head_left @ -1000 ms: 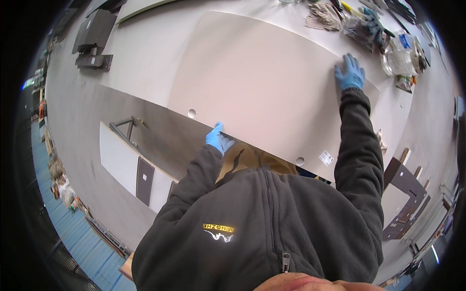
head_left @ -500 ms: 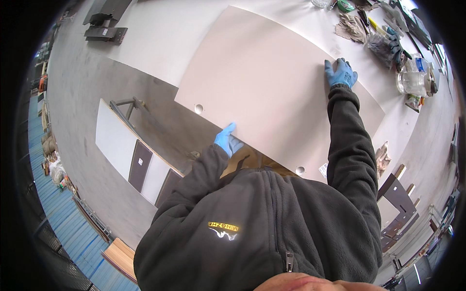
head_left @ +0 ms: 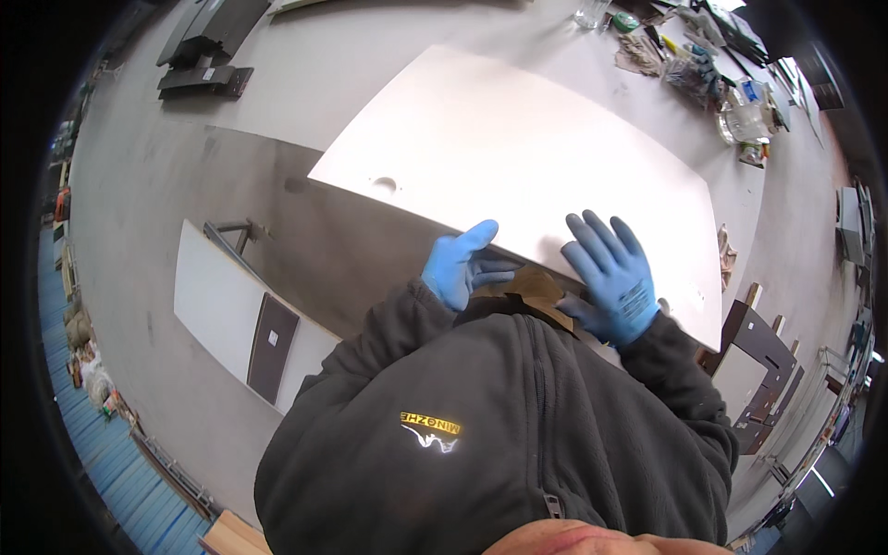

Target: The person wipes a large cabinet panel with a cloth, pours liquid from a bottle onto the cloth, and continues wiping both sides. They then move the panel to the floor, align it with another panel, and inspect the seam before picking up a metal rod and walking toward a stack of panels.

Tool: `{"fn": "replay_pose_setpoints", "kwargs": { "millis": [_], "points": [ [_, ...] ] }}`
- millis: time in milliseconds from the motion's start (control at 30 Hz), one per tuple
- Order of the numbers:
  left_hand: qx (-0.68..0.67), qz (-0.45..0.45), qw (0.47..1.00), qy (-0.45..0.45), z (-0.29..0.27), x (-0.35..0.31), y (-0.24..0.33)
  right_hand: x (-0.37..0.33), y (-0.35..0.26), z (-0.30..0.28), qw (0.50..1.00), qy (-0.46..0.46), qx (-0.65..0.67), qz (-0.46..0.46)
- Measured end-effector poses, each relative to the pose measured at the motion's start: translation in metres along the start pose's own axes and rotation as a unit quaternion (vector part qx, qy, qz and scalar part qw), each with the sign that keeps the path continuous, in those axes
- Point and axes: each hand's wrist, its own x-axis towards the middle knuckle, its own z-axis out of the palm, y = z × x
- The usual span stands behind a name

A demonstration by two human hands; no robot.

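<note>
A large pale board (head_left: 518,139) with round cup holes near its near edge slants before my body, above the work table. My left hand (head_left: 460,266), in a blue glove, closes on the near edge, thumb over the top face and fingers curled beneath. To its right, my right hand (head_left: 615,277), gloved the same way, is over the near edge with its fingers spread across the top face. Its thumb is lower, by the board's edge; whether the fingers press on the board I cannot tell. The underside of the board is hidden.
Dark grey panels (head_left: 217,46) lie at the far left of the light table (head_left: 370,65). Rags, bags and a clear plastic jar (head_left: 740,120) crowd the far right. White and brown boards (head_left: 217,305) lean at left on a metal frame. Dark boards (head_left: 758,370) stand at right.
My right hand has come back from the far right edge to the near edge. The board now slants differently and looks brighter. My left hand has shifted right along the near edge.
</note>
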Motion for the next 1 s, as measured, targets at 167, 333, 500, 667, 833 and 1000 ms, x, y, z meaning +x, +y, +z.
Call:
{"fn": "replay_pose_setpoints", "kwargs": {
  "millis": [167, 333, 500, 667, 833, 1000],
  "points": [
    [0.039, 0.019, 0.999, 0.006, 0.037, -0.019, 0.034, 0.003, -0.012, 0.016, 0.982, 0.097, -0.067, 0.15],
    [0.101, 0.184, 0.978, -0.021, 0.041, 0.01, 0.049, 0.007, 0.037, -0.022, 0.987, 0.064, -0.103, 0.104],
    [0.148, 0.483, 0.863, 0.003, 0.018, 0.069, 0.101, 0.059, 0.105, -0.095, 0.98, 0.079, -0.142, 0.112],
    [0.097, 0.634, 0.737, 0.213, -0.002, 0.095, 0.164, 0.088, 0.14, -0.109, 0.956, 0.167, -0.235, 0.055],
    [0.203, 0.704, 0.641, 0.229, -0.026, 0.084, 0.224, 0.061, 0.133, -0.085, 0.982, 0.073, -0.159, 0.078],
    [0.178, 0.738, 0.633, 0.149, -0.045, 0.115, 0.244, 0.049, 0.129, -0.075, 0.986, 0.061, -0.144, 0.06]
  ]
}}
